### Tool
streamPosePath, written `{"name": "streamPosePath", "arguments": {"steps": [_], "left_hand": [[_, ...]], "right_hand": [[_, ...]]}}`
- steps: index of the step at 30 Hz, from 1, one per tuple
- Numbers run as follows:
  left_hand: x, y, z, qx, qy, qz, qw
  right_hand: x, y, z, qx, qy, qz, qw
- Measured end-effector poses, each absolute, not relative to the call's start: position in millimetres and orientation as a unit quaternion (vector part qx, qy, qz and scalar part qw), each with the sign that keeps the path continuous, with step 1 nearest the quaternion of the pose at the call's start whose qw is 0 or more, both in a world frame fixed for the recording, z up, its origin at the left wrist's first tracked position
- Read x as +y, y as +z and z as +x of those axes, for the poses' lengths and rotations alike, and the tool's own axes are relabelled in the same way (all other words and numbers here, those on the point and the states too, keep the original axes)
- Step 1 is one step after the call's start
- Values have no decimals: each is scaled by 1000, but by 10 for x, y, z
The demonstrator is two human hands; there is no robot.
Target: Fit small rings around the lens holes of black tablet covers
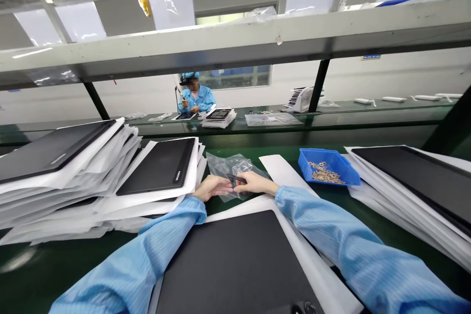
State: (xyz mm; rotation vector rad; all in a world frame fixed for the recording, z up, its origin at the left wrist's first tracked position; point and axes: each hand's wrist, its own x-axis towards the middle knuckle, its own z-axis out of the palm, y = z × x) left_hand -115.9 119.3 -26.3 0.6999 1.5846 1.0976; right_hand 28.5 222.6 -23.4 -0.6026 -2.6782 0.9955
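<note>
Above a clear plastic bag point(239, 163), my two hands meet just beyond a large black tablet-like panel point(235, 260). My right hand point(253, 183) pinches a thin black tool point(237, 178), whose exact kind is too small to make out. My left hand point(215, 187) is open, fingers stretched toward the tool's tip; anything tiny on them cannot be seen. The panel lies on white foam sheeting point(316, 260) between my forearms, with a round camera-like part at its near right corner.
Stacks of black panels point(158, 167) between white sheets stand at left, with another panel stack point(423, 176) at right. A blue bin point(329, 167) holds small brass-coloured pieces. A shelf beam point(235, 41) crosses overhead. Beyond the bench sits a co-worker point(196, 98) in blue.
</note>
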Motion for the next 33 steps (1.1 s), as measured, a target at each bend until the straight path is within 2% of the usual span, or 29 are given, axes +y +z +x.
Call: {"name": "streamPosePath", "arguments": {"steps": [5,8,24,33], "left_hand": [[1197,-345,-1168,652,464,302,517],[1201,-372,-1165,655,465,305,513],[1195,-359,-1101,681,455,317,479],[1176,-374,-1078,718,451,320,422]], "right_hand": [[2175,-242,225,-898,284,-250,223],[2113,-324,178,-885,276,-273,258],[2054,-433,138,-886,281,-272,250],[2161,-412,195,-834,379,-297,269]]}}
